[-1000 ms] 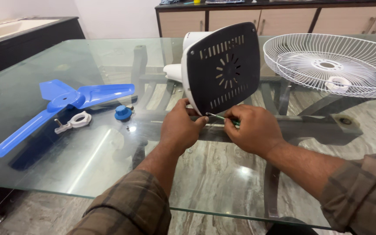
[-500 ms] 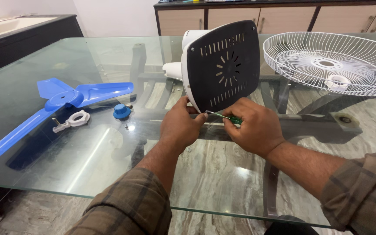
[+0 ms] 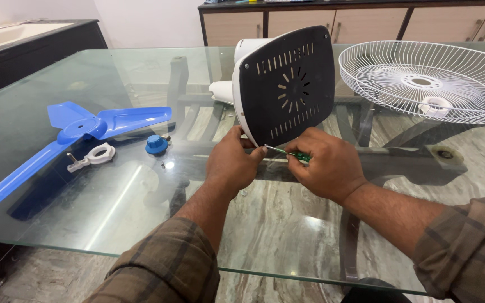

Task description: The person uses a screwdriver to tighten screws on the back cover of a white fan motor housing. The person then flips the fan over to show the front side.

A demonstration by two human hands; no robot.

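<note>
A white fan base [image 3: 286,87] lies on its side on the glass table [image 3: 85,213], its black vented underside facing me. My left hand [image 3: 231,163] grips the lower corner of that base. My right hand [image 3: 324,163] holds a small green-handled screwdriver [image 3: 290,153], its metal tip against the base's bottom corner right beside my left fingers.
A blue three-blade fan propeller [image 3: 68,137] lies at the left, with a white plastic ring nut [image 3: 97,154], a blue cap [image 3: 156,144] and a small screw beside it. A white wire fan guard [image 3: 428,81] rests at the right. Wooden cabinets stand behind.
The screwdriver shaft has tilted slightly in my right hand; both hands stay at the base's lower corner. The view has shifted a little.
</note>
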